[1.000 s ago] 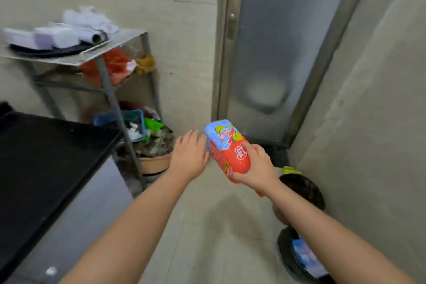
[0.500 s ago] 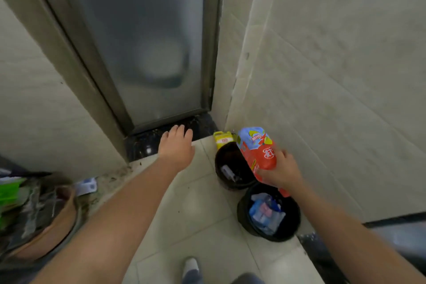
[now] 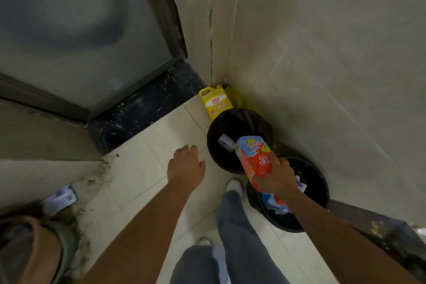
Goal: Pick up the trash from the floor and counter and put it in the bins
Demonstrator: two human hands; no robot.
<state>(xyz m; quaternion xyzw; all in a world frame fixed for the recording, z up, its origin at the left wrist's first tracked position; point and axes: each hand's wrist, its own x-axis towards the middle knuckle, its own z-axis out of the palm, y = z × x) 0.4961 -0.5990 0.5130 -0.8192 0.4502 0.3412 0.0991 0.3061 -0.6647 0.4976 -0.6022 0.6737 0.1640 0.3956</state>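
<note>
My right hand (image 3: pixel 277 178) grips a red and blue snack packet (image 3: pixel 255 158) and holds it over the gap between two round black bins. The far bin (image 3: pixel 215 127) has a small white item at its bottom. The near bin (image 3: pixel 319 188) holds blue and white wrappers, partly hidden by my hand and forearm. My left hand (image 3: pixel 185 168) hovers over the floor tiles left of the far bin, fingers loosely spread, with nothing in it.
A yellow jug (image 3: pixel 215 101) stands in the wall corner behind the far bin. A frosted glass door (image 3: pixel 80 30) with a dark sill is at left. A white scrap (image 3: pixel 60 198) lies on the floor at lower left near a brown basin (image 3: pixel 39 244). My legs and shoes are below.
I have stepped closer and my view has tilted down over the bins. My right hand has carried the packet down toward the two bins; my left hand has stayed empty beside it.
</note>
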